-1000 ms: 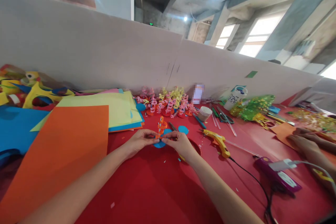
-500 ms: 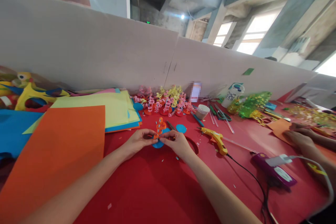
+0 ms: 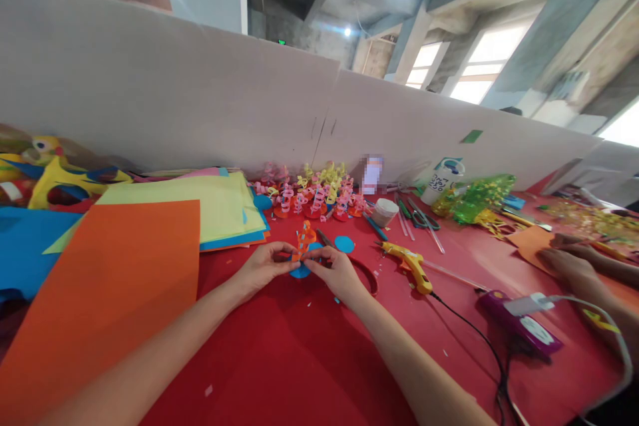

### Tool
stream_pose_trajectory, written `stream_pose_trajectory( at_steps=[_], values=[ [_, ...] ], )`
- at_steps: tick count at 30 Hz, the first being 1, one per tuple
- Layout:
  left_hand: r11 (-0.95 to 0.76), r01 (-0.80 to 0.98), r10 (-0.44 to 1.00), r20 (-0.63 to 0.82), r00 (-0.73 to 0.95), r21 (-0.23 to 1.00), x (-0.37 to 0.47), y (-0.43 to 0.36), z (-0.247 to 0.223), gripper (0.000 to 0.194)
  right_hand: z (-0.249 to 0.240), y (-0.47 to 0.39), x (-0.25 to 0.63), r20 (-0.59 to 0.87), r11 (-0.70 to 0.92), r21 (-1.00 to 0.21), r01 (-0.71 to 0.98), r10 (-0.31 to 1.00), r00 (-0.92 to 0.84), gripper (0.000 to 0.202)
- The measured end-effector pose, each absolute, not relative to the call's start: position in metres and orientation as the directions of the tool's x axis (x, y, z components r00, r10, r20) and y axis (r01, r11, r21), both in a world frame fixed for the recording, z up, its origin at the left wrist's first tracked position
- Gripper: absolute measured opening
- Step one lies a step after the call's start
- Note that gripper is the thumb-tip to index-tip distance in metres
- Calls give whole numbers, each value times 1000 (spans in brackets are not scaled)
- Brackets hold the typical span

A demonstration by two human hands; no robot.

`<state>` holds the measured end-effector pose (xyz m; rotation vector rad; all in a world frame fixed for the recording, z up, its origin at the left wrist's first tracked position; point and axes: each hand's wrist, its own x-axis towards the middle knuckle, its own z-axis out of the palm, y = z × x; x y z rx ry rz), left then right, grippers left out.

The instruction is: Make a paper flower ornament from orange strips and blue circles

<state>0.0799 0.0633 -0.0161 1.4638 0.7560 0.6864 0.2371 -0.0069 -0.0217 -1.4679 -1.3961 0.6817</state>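
Head view: I have both hands in at mid-surface, near each other, fingertips meeting at the foot of one orange paper curl (image 3: 305, 234). Left hand (image 3: 264, 265): thumb and fingers clamped on the curl's foot from the left. Right hand (image 3: 337, 271): thumb and finger pinched at the same foot from the right; exact contact is too small for me to read. The curl stands up between the two hands, just past their fingertips, over a blue paper disc (image 3: 300, 273) that shows below them. Can't tell from here whether curl and disc are joined. Loose blue disc (image 3: 344, 244) lies flat on the red surface (image 3: 279, 359), just beyond my right hand. Yellow glue gun (image 3: 412, 265) lies right of that hand, apart from it. Big orange sheet (image 3: 130, 279) sits left of my left hand. Pink and yellow curls (image 3: 317, 200) stand bunched behind, near the white partition (image 3: 200, 93).
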Motion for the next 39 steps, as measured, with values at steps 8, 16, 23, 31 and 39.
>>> stream_pose_trajectory(
  at_steps=[8,16,23,31,39],
  values=[
    [-189,96,830,107,547,977,86,55,-13,24,-27,-7,238,202,96,-913,396,951,235,19],
    [-265,101,845,180,503,959,90,47,-9,22,-34,-5,243,259,162,-918,362,936,238,18],
    [-138,8,864,116,490,990,94,42,-10,27,-32,-6,244,237,145,-924,354,943,233,18],
    [-76,5,866,64,497,997,92,46,-14,25,-31,-7,244,213,115,-925,363,946,244,19],
    [31,-47,885,-5,466,998,92,47,-19,30,-25,-7,239,200,103,-933,344,945,259,19]
  ],
)
